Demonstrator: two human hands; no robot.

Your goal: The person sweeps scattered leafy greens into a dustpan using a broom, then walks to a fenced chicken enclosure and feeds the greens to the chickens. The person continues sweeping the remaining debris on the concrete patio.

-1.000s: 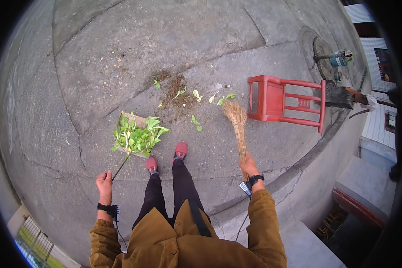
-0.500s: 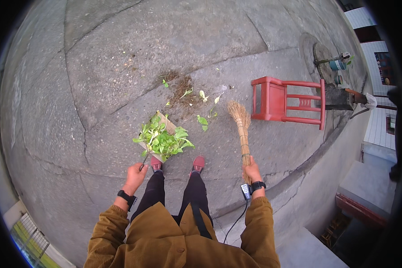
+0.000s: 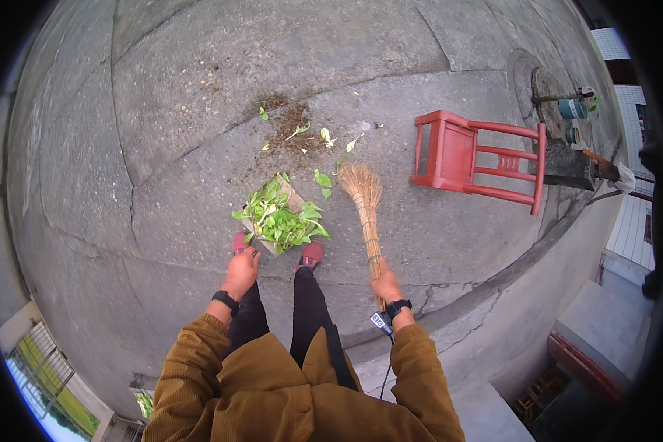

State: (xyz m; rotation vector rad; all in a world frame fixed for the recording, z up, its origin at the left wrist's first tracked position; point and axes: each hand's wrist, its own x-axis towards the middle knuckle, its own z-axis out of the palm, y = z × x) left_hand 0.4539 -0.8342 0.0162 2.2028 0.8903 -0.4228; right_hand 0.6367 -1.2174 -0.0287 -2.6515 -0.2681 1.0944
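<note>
Head view. Person stands on cracked concrete ground [image 3: 177,214], both hands in sight, ground sloping off toward the rim of the fisheye.

Right hand [image 3: 385,284]: grip closed fully round the lower shaft of a straw hand broom [image 3: 369,221]. Long axis of broom runs steeply away from the person, leaning a little left; bristles fan out at the far end, so the head lies ahead and slightly left of the grip. Small leaf at the left edge of the bristles; contact cannot be told.

Left hand [image 3: 241,270]: fingers curled shut at the near-left side of a tan dustpan [image 3: 295,197], apparently on its handle, which the fist mostly hides. Pan heaped with leafy greens [image 3: 278,221]. Pan lies ahead and right of this grip, just before the red shoes [image 3: 311,254]. Whether it rests flat or is lifted: cannot tell.

Key relation: pan sits left of and nearer the person than the bristles; left hand is the nearer to it. Between pan and bristles, a loose green leaf [image 3: 323,180]. Farther out, ahead-left of the bristles, a patch of dark soil [image 3: 291,132] with pale leaves [image 3: 327,137]. Red chair [image 3: 453,155] stands apart, right of the broom.
</note>
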